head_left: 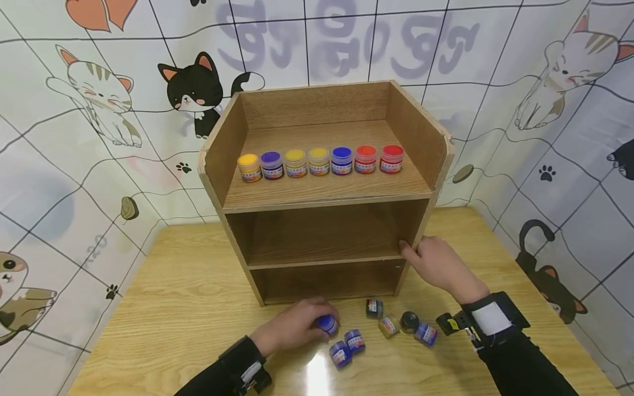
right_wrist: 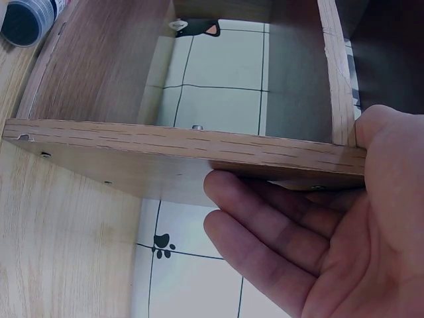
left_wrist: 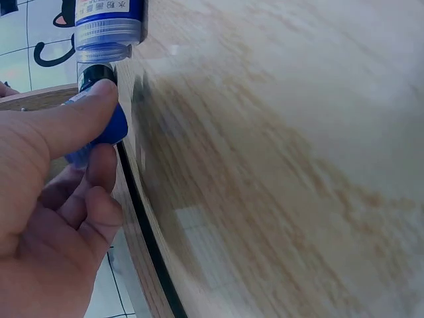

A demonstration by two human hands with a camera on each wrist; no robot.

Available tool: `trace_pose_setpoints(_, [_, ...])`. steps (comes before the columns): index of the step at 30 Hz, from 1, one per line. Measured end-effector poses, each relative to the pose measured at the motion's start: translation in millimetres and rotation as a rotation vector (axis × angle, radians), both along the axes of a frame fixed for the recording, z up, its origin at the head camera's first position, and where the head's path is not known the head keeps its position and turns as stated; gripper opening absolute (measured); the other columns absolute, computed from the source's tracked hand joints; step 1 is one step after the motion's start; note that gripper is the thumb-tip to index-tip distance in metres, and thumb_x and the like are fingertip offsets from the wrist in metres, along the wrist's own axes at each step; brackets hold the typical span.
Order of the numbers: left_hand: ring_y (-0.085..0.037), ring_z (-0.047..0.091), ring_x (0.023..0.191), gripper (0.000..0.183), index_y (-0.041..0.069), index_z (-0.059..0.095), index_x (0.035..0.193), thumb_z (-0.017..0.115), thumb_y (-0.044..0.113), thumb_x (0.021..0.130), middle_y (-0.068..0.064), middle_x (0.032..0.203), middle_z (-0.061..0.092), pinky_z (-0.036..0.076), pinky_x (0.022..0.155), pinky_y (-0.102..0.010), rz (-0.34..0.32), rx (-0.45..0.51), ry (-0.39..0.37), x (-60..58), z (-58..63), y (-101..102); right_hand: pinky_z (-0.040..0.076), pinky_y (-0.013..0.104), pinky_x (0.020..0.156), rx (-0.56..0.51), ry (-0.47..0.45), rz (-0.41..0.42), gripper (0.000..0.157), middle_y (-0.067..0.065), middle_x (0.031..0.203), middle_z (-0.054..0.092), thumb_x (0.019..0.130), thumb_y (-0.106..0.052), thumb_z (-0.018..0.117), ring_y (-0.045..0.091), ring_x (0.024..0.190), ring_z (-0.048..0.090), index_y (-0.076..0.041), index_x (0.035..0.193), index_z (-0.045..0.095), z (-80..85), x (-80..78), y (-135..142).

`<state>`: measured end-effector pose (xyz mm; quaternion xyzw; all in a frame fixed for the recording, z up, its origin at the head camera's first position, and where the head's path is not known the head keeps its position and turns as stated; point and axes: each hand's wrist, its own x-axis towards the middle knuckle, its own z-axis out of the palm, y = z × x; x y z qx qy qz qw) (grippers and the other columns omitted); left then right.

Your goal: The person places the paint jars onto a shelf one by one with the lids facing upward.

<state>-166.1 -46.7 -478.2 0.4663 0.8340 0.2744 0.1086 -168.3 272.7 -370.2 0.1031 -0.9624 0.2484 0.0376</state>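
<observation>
With thumb and fingers, my left hand (head_left: 292,327) pinches a small paint jar with a blue lid (head_left: 327,324) in front of the wooden shelf (head_left: 317,265). The left wrist view shows this blue jar (left_wrist: 116,126) between thumb and fingertips. Two blue paint jars (head_left: 340,354) lie just right of that hand on the table. My right hand (head_left: 441,267) grips the right side panel of the shelf around the middle board's height. In the right wrist view its thumb lies at the front edge and its fingers (right_wrist: 265,232) run along the panel's outer face.
On the top shelf stands a row of paint jars (head_left: 319,161) with yellow, purple, blue and red lids. Before the shelf's right half lie a black jar (head_left: 374,308), a yellowish jar (head_left: 388,325), a black-lidded jar (head_left: 409,322) and a purple-blue jar (head_left: 426,334). Cat-patterned walls (head_left: 346,49) enclose the table.
</observation>
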Motion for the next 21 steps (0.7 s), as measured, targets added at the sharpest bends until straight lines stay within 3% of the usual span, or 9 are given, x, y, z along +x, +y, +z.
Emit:
trace_pose_setpoints(6, [-0.005, 0.054, 0.106, 0.03, 0.019, 0.061, 0.12, 0.064, 0.02, 0.091, 0.006, 0.115, 0.059, 0.048, 0.091, -0.026, -0.059, 0.017, 0.012, -1.7, 0.0, -0.9, 0.026, 0.027, 0.042, -0.003, -0.006, -0.001, 0.048, 0.009, 0.081, 0.062, 0.101, -0.033, 0.039, 0.013, 0.048, 0.037, 0.008, 0.119, 0.058, 1.0, 0.9, -0.6])
trace_pose_setpoints(12, [-0.006, 0.051, 0.11, 0.026, 0.024, 0.061, 0.123, 0.048, 0.028, 0.1, 0.006, 0.12, 0.055, 0.047, 0.094, -0.03, -0.067, -0.032, -0.016, 1.1, 2.5, -2.9, 0.032, 0.029, 0.044, -0.004, 0.003, 0.003, 0.049, 0.02, 0.1, 0.067, 0.101, -0.032, 0.04, 0.016, 0.06, 0.05, 0.009, 0.125, 0.054, 1.2, 1.1, -0.6])
trace_pose_setpoints(16, [-0.007, 0.05, 0.114, 0.028, 0.025, 0.059, 0.126, 0.046, 0.026, 0.101, 0.007, 0.124, 0.055, 0.046, 0.097, -0.032, -0.073, -0.052, -0.038, 0.4, 3.3, -3.5, 0.035, 0.03, 0.046, -0.002, 0.015, 0.008, 0.049, 0.022, 0.107, 0.066, 0.101, -0.032, 0.04, 0.018, 0.067, 0.053, 0.008, 0.127, 0.053, 0.3, 0.6, -0.5])
trace_pose_setpoints(21, [-0.008, 0.05, 0.119, 0.03, 0.02, 0.057, 0.129, 0.046, 0.025, 0.101, 0.007, 0.128, 0.057, 0.045, 0.1, -0.033, -0.072, -0.073, -0.052, -0.3, 7.7, -1.8, 0.033, 0.029, 0.045, 0.001, 0.012, -0.002, 0.05, 0.019, 0.101, 0.067, 0.101, -0.033, 0.039, 0.017, 0.062, 0.051, 0.008, 0.124, 0.055, -0.1, 0.8, 0.3])
